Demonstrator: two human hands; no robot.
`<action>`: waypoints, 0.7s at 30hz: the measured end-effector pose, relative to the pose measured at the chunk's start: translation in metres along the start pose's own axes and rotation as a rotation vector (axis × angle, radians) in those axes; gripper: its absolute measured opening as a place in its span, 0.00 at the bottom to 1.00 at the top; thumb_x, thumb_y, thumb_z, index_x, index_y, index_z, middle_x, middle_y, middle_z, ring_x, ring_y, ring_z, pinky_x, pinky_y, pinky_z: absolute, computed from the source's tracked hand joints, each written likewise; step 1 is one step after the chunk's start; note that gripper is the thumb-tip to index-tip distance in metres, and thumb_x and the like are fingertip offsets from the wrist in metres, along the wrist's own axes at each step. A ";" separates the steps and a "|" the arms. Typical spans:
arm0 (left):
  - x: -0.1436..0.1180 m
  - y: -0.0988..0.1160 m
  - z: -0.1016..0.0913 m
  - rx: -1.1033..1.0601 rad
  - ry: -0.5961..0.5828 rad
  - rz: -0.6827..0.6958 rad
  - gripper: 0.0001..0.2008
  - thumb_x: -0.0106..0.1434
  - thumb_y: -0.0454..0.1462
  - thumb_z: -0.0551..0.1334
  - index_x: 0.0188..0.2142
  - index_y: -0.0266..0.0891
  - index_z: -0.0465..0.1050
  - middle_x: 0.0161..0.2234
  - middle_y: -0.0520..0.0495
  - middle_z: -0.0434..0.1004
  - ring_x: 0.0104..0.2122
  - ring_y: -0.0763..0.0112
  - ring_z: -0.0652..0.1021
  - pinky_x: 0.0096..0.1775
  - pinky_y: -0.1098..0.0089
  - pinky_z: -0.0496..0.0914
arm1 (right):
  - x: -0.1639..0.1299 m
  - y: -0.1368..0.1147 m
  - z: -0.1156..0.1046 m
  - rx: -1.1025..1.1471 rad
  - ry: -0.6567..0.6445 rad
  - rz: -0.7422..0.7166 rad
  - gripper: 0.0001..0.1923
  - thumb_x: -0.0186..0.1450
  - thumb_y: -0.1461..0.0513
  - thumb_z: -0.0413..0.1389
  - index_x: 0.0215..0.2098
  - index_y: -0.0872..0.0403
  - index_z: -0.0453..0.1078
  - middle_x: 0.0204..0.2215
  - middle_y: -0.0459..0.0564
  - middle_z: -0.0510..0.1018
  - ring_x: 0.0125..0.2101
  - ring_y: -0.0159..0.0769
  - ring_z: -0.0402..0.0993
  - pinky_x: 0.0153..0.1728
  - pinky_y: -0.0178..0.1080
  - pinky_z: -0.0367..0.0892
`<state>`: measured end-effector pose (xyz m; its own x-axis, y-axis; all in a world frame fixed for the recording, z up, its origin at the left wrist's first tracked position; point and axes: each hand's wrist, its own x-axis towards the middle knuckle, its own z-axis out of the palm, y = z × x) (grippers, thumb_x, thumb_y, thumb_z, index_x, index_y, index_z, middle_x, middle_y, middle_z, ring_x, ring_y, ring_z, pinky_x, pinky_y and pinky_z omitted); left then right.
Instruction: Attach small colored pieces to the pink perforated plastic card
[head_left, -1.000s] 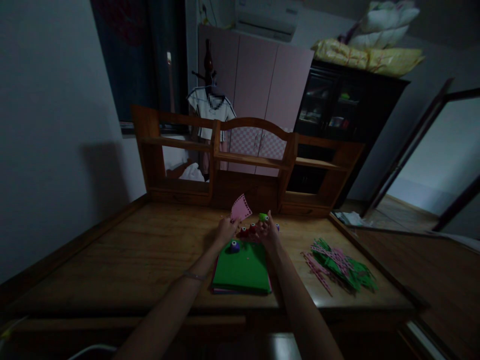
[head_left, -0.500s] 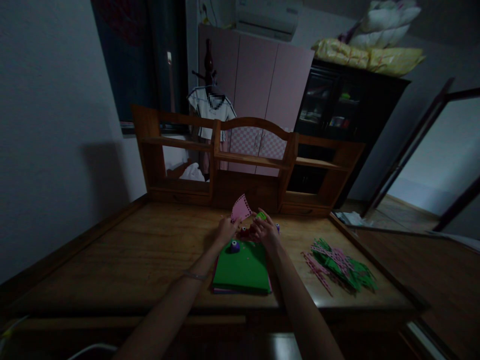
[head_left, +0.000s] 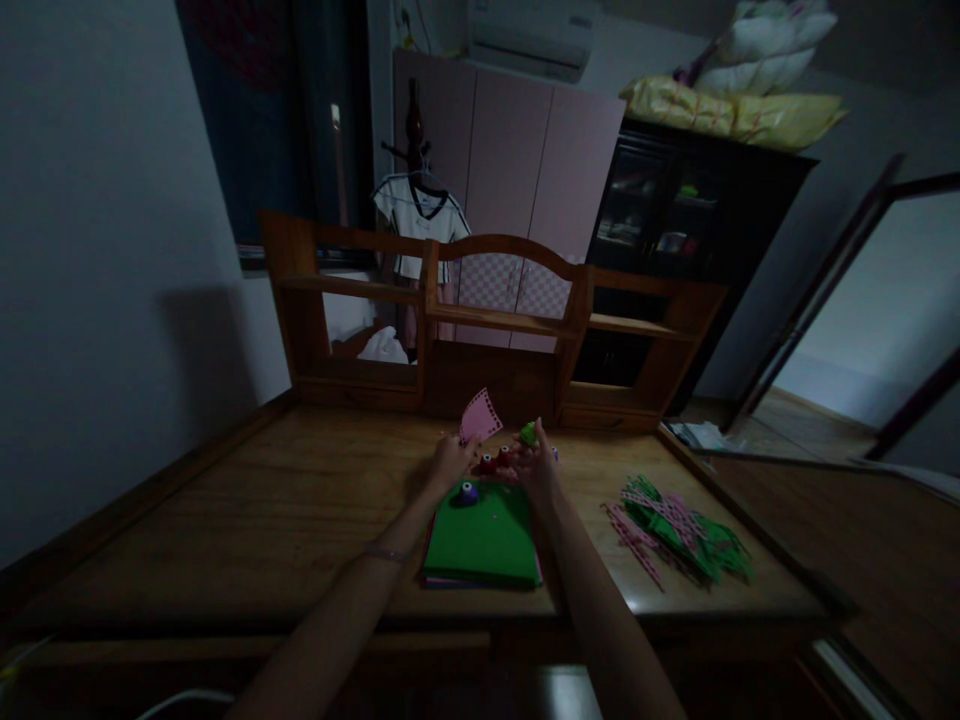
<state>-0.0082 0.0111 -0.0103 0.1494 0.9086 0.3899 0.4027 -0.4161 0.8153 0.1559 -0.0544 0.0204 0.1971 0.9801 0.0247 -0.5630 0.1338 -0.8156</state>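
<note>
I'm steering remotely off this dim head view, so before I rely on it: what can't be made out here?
- Right hand: its grip on the green punch is too small and dark to read.
- Left hand: fingertips on the pink sheet are blurred by low light.
- Red punches: partly hidden between the hands; count unclear.
- Sheets under the green sheet: only edges show.
- Strip pile: punched pattern too small.

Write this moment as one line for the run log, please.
left hand: holds pink paper | right hand: holds green punch | green sheet stack: on desk
</note>
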 end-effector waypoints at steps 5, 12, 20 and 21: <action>0.000 0.002 -0.001 0.017 -0.002 0.004 0.23 0.60 0.49 0.53 0.26 0.31 0.74 0.22 0.42 0.74 0.22 0.71 0.73 0.25 0.74 0.60 | -0.002 -0.003 0.000 0.070 -0.047 0.021 0.28 0.58 0.40 0.51 0.16 0.53 0.58 0.10 0.42 0.60 0.12 0.26 0.56 0.13 0.29 0.56; -0.001 0.004 -0.002 0.020 0.020 0.003 0.23 0.59 0.49 0.54 0.25 0.31 0.73 0.21 0.43 0.73 0.22 0.71 0.73 0.26 0.74 0.61 | -0.003 -0.003 -0.002 0.026 -0.058 -0.006 0.29 0.57 0.39 0.49 0.13 0.51 0.54 0.09 0.41 0.55 0.11 0.26 0.51 0.13 0.30 0.53; 0.000 -0.002 0.002 0.002 0.003 0.003 0.24 0.60 0.51 0.52 0.27 0.31 0.73 0.21 0.44 0.73 0.20 0.72 0.71 0.24 0.75 0.59 | 0.004 0.008 -0.003 0.041 -0.020 0.002 0.12 0.52 0.59 0.63 0.35 0.53 0.71 0.28 0.45 0.74 0.24 0.29 0.69 0.24 0.30 0.67; 0.001 -0.003 0.002 0.014 0.011 0.015 0.24 0.60 0.51 0.52 0.26 0.31 0.73 0.21 0.44 0.73 0.20 0.72 0.71 0.24 0.75 0.59 | 0.004 0.010 -0.003 0.027 -0.030 -0.023 0.14 0.51 0.61 0.64 0.35 0.52 0.71 0.29 0.44 0.74 0.25 0.29 0.70 0.25 0.30 0.67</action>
<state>-0.0075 0.0129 -0.0129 0.1455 0.9020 0.4064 0.4131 -0.4287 0.8035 0.1535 -0.0494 0.0112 0.1859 0.9807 0.0607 -0.5805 0.1595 -0.7985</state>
